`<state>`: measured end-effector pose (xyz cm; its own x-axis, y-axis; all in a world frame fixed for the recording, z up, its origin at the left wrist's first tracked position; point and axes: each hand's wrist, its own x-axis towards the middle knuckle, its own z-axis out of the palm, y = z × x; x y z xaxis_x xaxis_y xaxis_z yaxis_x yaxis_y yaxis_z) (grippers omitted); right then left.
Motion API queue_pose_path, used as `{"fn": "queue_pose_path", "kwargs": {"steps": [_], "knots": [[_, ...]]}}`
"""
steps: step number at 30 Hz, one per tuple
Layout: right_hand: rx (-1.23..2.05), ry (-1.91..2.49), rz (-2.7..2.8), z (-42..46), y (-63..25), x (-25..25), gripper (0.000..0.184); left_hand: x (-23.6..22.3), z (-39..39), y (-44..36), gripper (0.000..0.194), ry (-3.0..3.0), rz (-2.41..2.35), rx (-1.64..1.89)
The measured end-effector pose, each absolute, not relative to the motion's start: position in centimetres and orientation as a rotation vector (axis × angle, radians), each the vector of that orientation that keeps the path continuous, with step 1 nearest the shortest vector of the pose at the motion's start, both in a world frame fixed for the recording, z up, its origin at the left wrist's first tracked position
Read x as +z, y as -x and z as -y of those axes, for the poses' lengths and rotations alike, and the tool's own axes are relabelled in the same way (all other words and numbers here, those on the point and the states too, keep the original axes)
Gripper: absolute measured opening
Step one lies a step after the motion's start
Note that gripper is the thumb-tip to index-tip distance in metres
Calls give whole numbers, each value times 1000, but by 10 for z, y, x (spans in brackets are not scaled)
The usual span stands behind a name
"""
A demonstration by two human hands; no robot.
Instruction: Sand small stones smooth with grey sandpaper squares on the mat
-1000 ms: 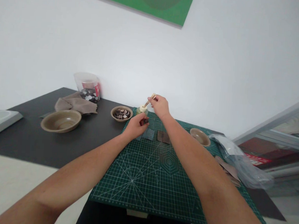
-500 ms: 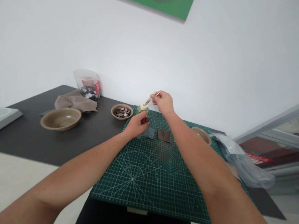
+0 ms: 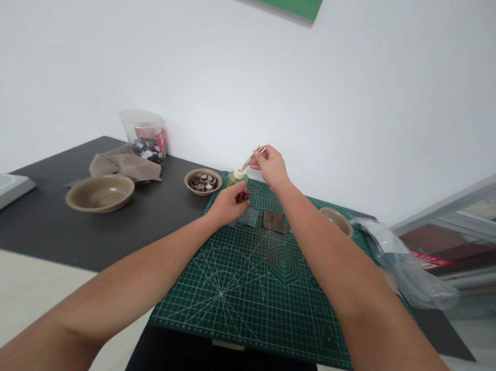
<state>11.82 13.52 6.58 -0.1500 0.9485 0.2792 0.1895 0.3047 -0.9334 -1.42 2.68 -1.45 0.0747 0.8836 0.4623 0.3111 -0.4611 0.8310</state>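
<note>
My right hand (image 3: 271,167) pinches several thin wooden sticks (image 3: 249,159). They slant down to the cream-coloured top of a small glass jar (image 3: 239,175), where their lower ends meet its mouth. Just in front of the jar, my left hand (image 3: 230,202) is closed around a small dark piece (image 3: 245,197), which shows only partly at the fingertips. Below and right of that hand lies a blue-grey square (image 3: 248,217) on the green cutting mat (image 3: 241,297), and a dark brown square (image 3: 274,222) lies beside it. A brown bowl of small flat pieces (image 3: 203,181) stands left of the jar.
On the dark table's left are a larger brown bowl (image 3: 100,193), a crumpled brown cloth (image 3: 127,164), a clear tub of pieces (image 3: 144,137) and a white device (image 3: 1,193). Another bowl (image 3: 337,220) and a clear plastic bag (image 3: 411,268) sit at right. A white wall rises behind.
The camera view has shifted slightly, so the table sits a little higher. Both hands keep nearly the same places, with the sticks still at the jar's mouth.
</note>
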Motion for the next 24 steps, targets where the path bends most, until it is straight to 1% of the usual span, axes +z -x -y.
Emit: {"fn": "queue_pose_path", "kwargs": {"steps": [2,11,17,21,24], "knots": [[969,1073,1593,-134,-117,66,13,-14,-26,14,16,-1821,-1179,1397],[958,1143,1594,-137,-111,66,15,-9,-24,13,14,-1766,-1176,1408],[941,1214,1690,-143,-116,66,19,-15,-31,13,9,-1636,-1183,1499],[827,1220,1706,-144,-122,70,18,-21,-37,15,11,-1574,-1185,1518],[651,1183,1724,-141,-127,76,20,-23,-39,17,11,-1570,-1186,1501]]}}
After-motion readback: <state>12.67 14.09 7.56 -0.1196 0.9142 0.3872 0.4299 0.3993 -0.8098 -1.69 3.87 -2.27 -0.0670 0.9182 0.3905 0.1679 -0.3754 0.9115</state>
